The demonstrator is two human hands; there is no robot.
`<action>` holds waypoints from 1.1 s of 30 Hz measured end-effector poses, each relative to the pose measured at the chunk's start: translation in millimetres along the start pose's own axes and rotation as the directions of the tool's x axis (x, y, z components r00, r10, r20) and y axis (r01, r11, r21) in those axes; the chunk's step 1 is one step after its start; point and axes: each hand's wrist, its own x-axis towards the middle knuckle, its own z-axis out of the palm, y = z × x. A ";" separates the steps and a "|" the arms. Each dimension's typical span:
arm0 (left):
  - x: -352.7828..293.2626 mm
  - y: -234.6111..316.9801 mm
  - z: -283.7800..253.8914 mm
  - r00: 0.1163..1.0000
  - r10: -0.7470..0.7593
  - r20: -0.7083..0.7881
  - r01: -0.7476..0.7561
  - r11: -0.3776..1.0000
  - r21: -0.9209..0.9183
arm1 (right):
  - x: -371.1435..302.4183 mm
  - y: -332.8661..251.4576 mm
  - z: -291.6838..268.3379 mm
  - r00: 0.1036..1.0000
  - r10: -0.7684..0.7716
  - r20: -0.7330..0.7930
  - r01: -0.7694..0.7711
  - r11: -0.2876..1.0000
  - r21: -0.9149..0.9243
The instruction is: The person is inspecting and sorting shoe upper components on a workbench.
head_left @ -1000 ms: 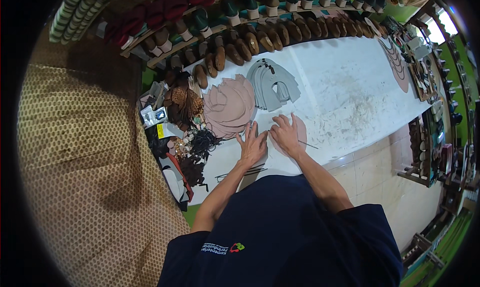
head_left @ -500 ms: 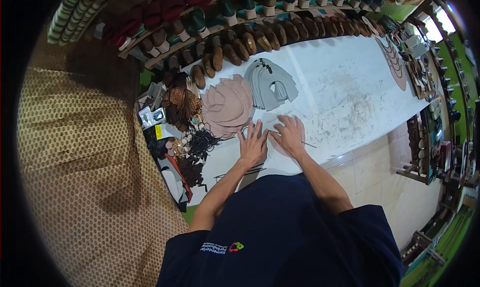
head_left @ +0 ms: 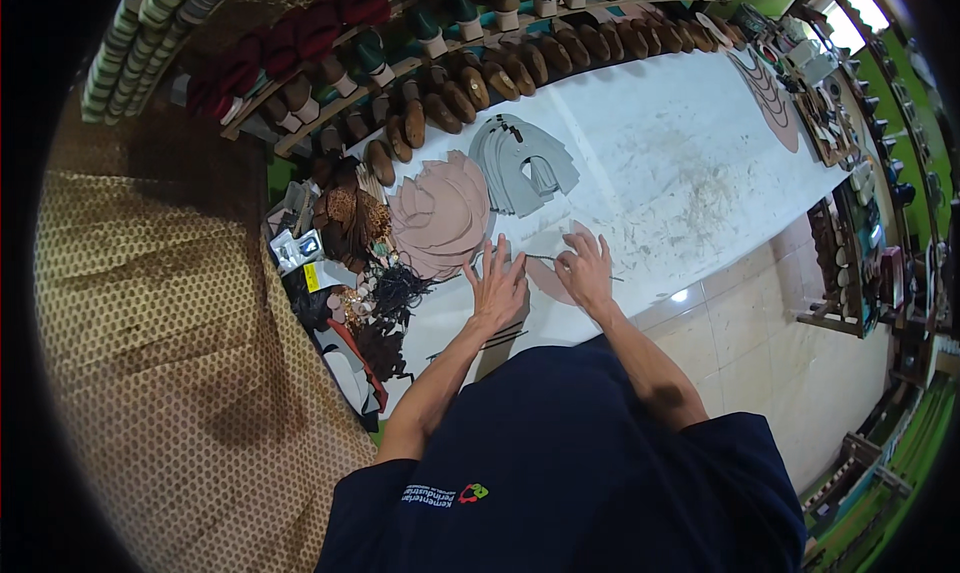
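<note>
A: What fills the counter (head_left: 700, 163)?

B: It is long and white, scuffed with dark marks, and runs from the near left off to the far right. Along its far edge stands a row of brown shoe lasts (head_left: 520, 63). To the left lies a fanned pile of pink pieces (head_left: 440, 213), and just right of it a smaller fan of grey pieces (head_left: 525, 158). Far right, another stack of pinkish pieces (head_left: 765, 93) sits well apart.

A: And where is the work itself?

B: At the near edge, below the pink pile. One pink piece (head_left: 548, 273) lies flat there, between the hands. The left hand (head_left: 497, 285) lies on the counter at its left edge, fingers spread and pressing down. The right hand (head_left: 585, 268) rests on the piece, fingers pressed together around a thin tool (head_left: 545, 258); what kind of tool it is, I cannot tell.

A: How far along does it look?

B: Early, I judge. Only this single piece is out under the hands; both fans look full and untouched. I see no separate heap of finished pieces beside them, so most seems left.

A: Anything smaller nearby?

B: A clutter of dark scraps (head_left: 395, 298) at the left end, and some thin sticks (head_left: 480, 343) near the left wrist.
</note>
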 end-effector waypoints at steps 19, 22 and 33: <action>1.7 6.2 -1.2 0.995 0.102 -0.004 -0.102 0.991 0.090 | -13.4 -12.4 -1.7 0.998 0.067 -0.010 -0.067 0.997 0.035; 0.8 6.1 0.0 0.994 0.109 -0.034 -0.106 0.992 0.068 | -13.5 -13.6 -2.6 0.997 0.078 -0.004 -0.078 0.996 0.039; 5.0 9.2 -4.4 0.987 0.149 0.052 -0.156 0.976 0.153 | -16.3 -16.0 -1.3 0.995 0.100 0.013 -0.101 0.994 0.039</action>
